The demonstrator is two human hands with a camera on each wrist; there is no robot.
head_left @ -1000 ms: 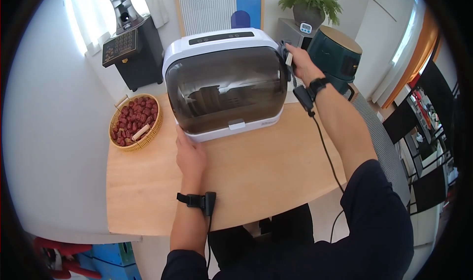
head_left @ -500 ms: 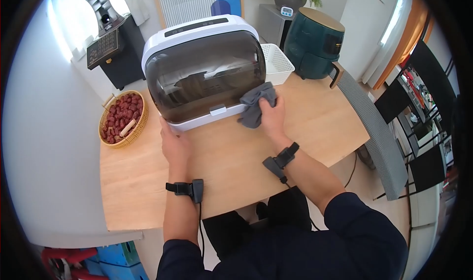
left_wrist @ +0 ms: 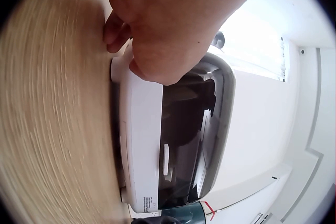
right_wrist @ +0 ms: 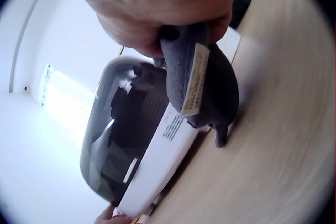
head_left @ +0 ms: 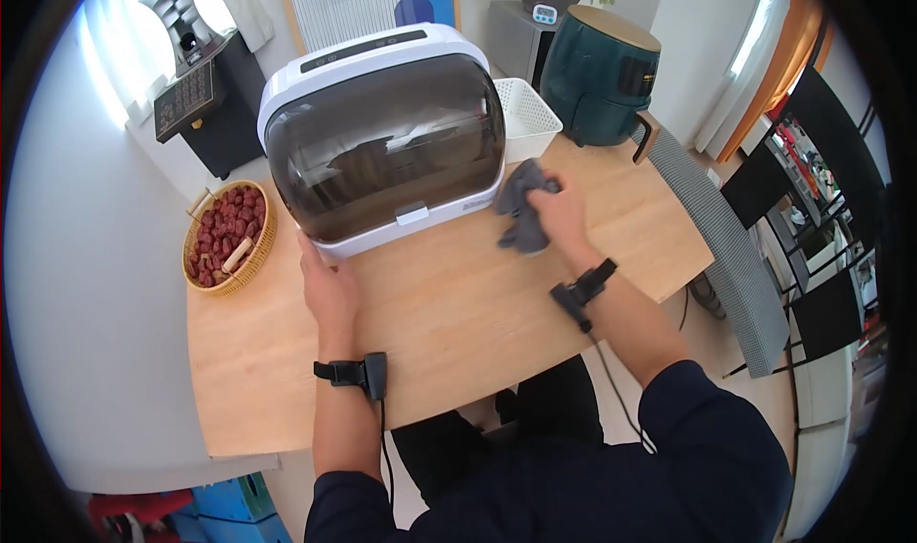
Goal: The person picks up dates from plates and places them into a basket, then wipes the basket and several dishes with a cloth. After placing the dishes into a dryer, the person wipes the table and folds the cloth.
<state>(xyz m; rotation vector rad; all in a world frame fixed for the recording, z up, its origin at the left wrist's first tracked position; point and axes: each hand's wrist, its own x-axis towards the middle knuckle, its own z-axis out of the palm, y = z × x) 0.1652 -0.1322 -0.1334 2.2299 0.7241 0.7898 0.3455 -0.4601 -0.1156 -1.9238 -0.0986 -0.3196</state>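
Observation:
A white appliance with a dark see-through door (head_left: pixel 387 147) stands at the back of the wooden table. My left hand (head_left: pixel 330 293) is at its lower left front corner; in the left wrist view the fingers of that hand (left_wrist: pixel 160 22) touch the white base (left_wrist: pixel 139 140). Just off the appliance's right end, my right hand (head_left: pixel 564 213) grips a crumpled grey cloth (head_left: pixel 524 209). The right wrist view shows the cloth (right_wrist: pixel 197 77) hanging from the curled right hand (right_wrist: pixel 157 8), a pale label on it.
A basket of dark red fruit (head_left: pixel 229 237) sits at the table's left. Behind the right hand are a white perforated basket (head_left: pixel 528 123) and a green air fryer (head_left: pixel 600 80) with a brown handle. A checked bench (head_left: pixel 726 256) runs along the right side.
My right hand has come down with the cloth from the appliance's upper right side to its front, then moved slightly right, away from it. The left hand stays at the lower left corner.

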